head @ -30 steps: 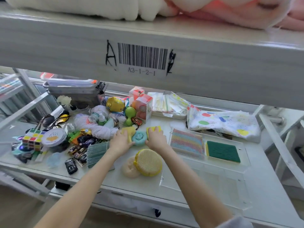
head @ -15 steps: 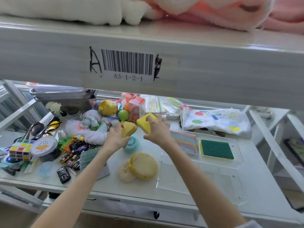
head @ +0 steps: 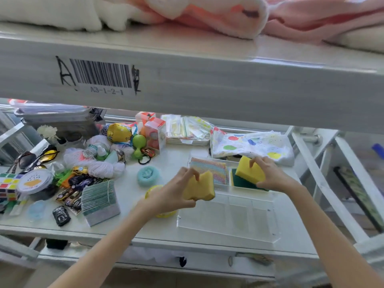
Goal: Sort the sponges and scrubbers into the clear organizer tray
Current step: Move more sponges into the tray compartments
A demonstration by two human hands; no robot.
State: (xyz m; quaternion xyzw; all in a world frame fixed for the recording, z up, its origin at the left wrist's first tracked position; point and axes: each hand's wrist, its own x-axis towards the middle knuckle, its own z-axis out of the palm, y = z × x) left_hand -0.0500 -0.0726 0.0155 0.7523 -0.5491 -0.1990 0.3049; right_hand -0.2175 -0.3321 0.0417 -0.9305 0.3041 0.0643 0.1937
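My left hand (head: 172,194) is shut on a wavy yellow sponge (head: 199,187), held just above the left edge of the clear organizer tray (head: 226,225). My right hand (head: 270,175) grips a yellow block sponge (head: 249,172) over the tray's back right compartment, right above a green scouring pad (head: 242,181). A rainbow-striped scrubber cloth (head: 209,170) lies in the back left compartment. A teal round scrubber (head: 148,175) rests on the shelf left of the tray. A round yellow sponge (head: 152,189) is mostly hidden under my left wrist.
Toys, yarn, sunglasses, a puzzle cube (head: 8,186), toy cars and a striped pad (head: 99,199) crowd the shelf's left half. A dotted cloth (head: 249,145) lies behind the tray. A shelf beam with a barcode (head: 101,76) hangs low overhead.
Both hands lifted the yellow sponges from the shelf's middle and carried them right; the right sponge is now over the back right compartment, the left at the tray's edge.
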